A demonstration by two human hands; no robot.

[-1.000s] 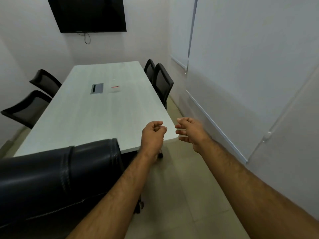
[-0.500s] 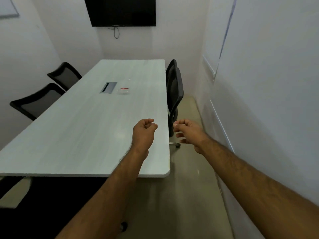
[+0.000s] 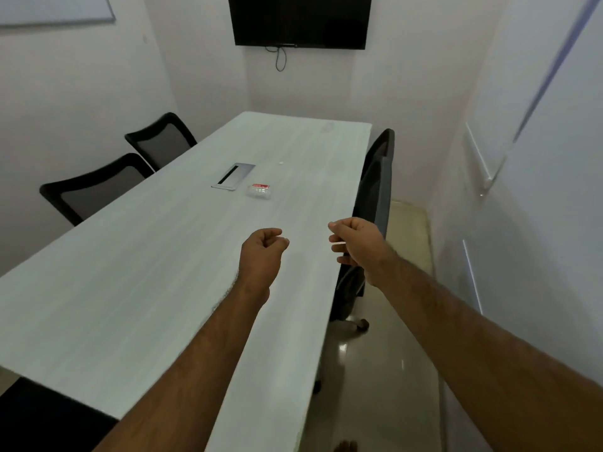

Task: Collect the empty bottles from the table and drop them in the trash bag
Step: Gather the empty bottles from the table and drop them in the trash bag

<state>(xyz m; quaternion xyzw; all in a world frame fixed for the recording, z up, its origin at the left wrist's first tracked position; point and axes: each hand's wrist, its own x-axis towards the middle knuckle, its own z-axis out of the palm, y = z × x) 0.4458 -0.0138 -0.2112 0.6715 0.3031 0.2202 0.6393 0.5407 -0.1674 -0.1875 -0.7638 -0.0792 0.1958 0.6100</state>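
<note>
One crushed clear bottle [image 3: 258,191] with a red label lies on the surface [image 3: 137,288] near mid-length, toward the right edge, just beside the cable hatch [image 3: 233,176] — ahead of both hands. The left hand [image 3: 262,252] is nearer, over the surface; the right hand [image 3: 357,243] hangs off the right edge. Both sets of fingers are loosely curled and hold nothing — no trash bag shows.

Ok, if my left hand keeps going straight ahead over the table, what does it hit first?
Probably the crushed clear bottle with the red label. The left hand, loosely closed and empty, points up the table, and nothing else lies between, though depth is hard to judge.
</note>
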